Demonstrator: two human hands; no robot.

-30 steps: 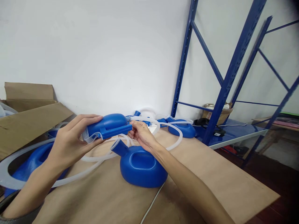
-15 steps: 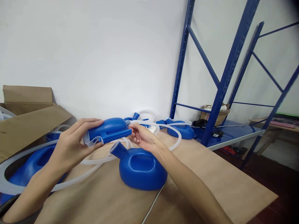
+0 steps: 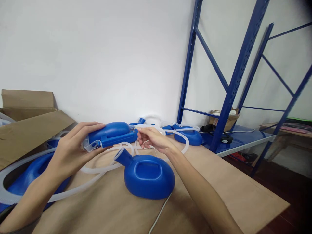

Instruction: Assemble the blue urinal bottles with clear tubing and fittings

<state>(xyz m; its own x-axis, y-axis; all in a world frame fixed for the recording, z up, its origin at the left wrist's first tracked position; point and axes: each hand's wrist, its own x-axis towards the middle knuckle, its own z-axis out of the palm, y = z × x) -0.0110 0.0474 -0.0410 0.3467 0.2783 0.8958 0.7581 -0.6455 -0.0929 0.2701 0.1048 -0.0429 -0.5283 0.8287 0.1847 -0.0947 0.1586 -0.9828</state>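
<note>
My left hand (image 3: 74, 144) is wrapped around a blue plastic urinal head (image 3: 117, 130), a rounded hollow piece with a flat blue edge. A clear flap (image 3: 94, 145) hangs at its near end, by my palm. At the far end sits a small clear connector (image 3: 133, 127). There my right hand (image 3: 153, 138) pinches the translucent hose (image 3: 148, 126) between thumb and forefinger, its other fingers curled loosely. The exact joint is partly covered by the fingertips. Below both hands a blue urinal bottle (image 3: 149, 187) stands on the table, its open neck tilted up to the left.
Brown paper covers the table (image 3: 219, 182). An open cardboard box (image 3: 36, 130) stands left, with another blue bottle (image 3: 36, 174) and looped hose beside it. More blue bottles (image 3: 188, 138) lie at the back. A blue metal rack (image 3: 227, 107) rises on the right. A white cord (image 3: 159, 213) crosses the front.
The urinal head in my left hand has shifted slightly left and down. My right hand stays near its connector end, and more of the clear connector now shows.
</note>
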